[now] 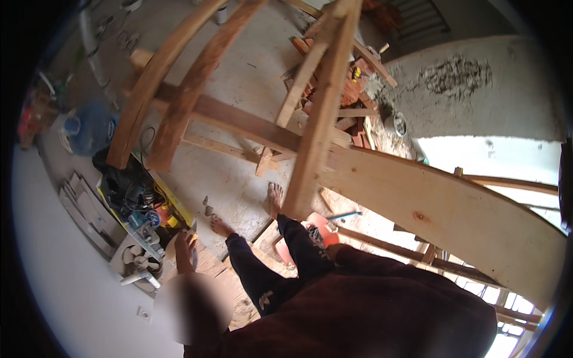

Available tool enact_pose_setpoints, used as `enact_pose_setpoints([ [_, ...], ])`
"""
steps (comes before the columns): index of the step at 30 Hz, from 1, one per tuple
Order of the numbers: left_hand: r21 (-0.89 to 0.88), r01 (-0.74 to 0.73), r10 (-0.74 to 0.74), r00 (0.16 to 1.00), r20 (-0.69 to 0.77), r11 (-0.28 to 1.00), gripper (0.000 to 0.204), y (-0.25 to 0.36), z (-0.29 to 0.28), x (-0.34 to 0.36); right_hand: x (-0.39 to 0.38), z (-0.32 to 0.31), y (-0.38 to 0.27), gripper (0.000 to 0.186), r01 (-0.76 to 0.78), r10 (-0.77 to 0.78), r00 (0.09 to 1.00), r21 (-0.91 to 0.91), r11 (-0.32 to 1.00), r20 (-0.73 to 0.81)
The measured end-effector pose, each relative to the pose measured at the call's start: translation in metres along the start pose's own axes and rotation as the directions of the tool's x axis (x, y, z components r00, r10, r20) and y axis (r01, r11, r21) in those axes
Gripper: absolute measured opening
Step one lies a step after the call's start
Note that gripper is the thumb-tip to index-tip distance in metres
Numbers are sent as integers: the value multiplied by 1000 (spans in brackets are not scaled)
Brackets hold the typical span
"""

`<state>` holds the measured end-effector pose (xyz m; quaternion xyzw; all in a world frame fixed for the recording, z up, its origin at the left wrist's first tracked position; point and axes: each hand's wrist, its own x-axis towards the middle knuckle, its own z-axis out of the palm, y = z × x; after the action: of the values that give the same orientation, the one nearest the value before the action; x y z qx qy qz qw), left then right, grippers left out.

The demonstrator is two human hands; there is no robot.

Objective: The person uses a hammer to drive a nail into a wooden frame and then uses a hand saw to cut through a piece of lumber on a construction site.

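My left hand point(187, 243) reaches down at the left, beside a yellow-edged box point(185, 213) of tools. Its fingers look curled, with a small orange-yellow patch at their tips that I cannot make out. A pale tan surface, perhaps wood, lies beside this hand. Of my right hand point(338, 253) only a small part shows, close to my right thigh and the dark top; its fingers are hidden. By my right leg stands an orange-red plastic stool or tub point(323, 228) with dark items on it. Inside the box are a black bag point(122, 184) and blue power tools point(143, 219).
A wide pale board point(430, 209) stretches off to the right. Wooden beams point(319, 113) form a frame ahead, with two curved timbers point(200, 77) across it. Broken bricks point(356, 89) lie beyond. A fan point(138, 260), grey planks point(86, 209) and a blue water bottle point(94, 130) stand left.
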<state>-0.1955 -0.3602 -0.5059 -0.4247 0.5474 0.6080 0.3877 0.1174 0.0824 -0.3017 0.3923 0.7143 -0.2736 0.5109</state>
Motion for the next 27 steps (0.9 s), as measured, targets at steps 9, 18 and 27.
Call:
enact_pose_setpoints([
  [9, 148, -657, 671, 699, -248, 739, 38, 116, 75, -256, 41, -57, 42, 27, 426, -474, 877, -325, 844, -84],
  [18, 269, -925, 720, 378, 582, 268, 34, 211, 371, -452, 116, -150, 33, 26, 46, -6, 919, 92, 995, -394],
  [27, 409, -763, 579, 57, 814, -500, 76, 209, 605, -367, 212, -279, 95, 19, 340, -286, 921, 906, 253, -266],
])
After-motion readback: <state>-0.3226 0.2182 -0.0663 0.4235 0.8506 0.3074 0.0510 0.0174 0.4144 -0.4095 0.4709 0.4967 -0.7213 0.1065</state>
